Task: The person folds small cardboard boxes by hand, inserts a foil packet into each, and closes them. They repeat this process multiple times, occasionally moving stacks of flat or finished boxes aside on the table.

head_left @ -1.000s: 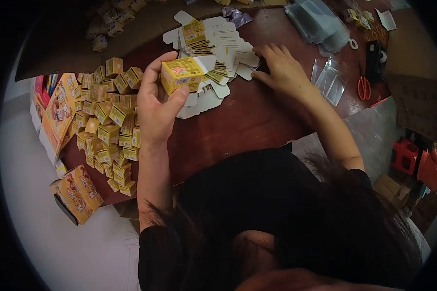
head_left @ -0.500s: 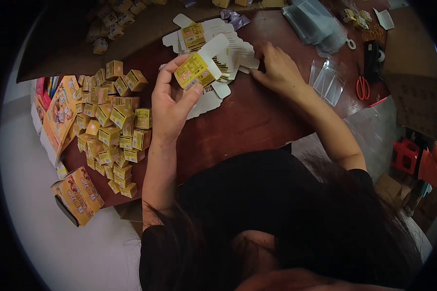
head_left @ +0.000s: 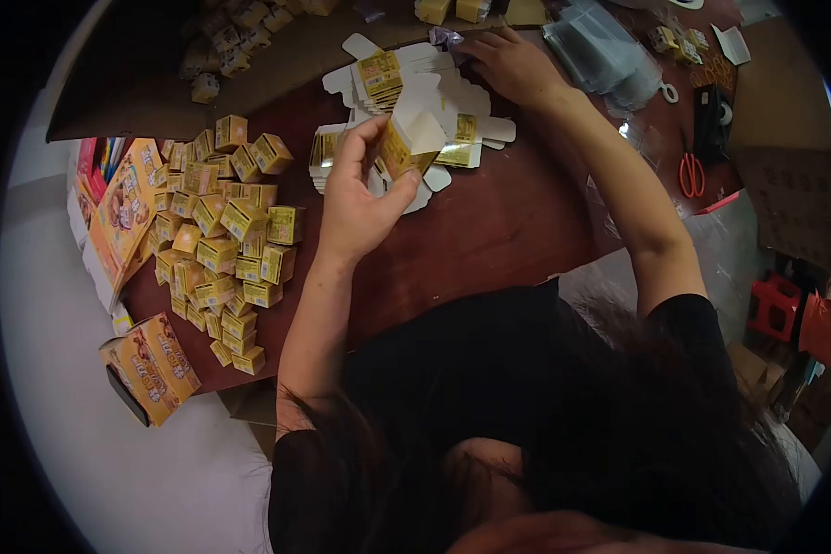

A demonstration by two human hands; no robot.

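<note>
My left hand [head_left: 365,189] grips a small yellow box [head_left: 397,152] between thumb and fingers. White flaps stand up at its open end, and I cannot see inside. Below and behind it lies a pile of flat yellow-and-white box blanks [head_left: 379,74]. My right hand [head_left: 517,69] is stretched out past the pile, fingers extended over a crumpled purple packet [head_left: 444,37]. Those fingers cover part of the packet; a firm grip on it does not show.
Many folded yellow boxes [head_left: 217,217] are heaped on the left. Clear plastic sleeves [head_left: 605,51], a white ring [head_left: 668,92] and red-handled scissors [head_left: 691,175] lie to the right. A large carton [head_left: 148,92] with small wrapped pieces [head_left: 235,42] stands at the back left. An orange printed box [head_left: 152,369] sits at the lower left.
The box in my left hand has gone from flattened-looking to opened out, its flaps now upright. My right hand has moved away from the blanks' right edge, up to the purple packet.
</note>
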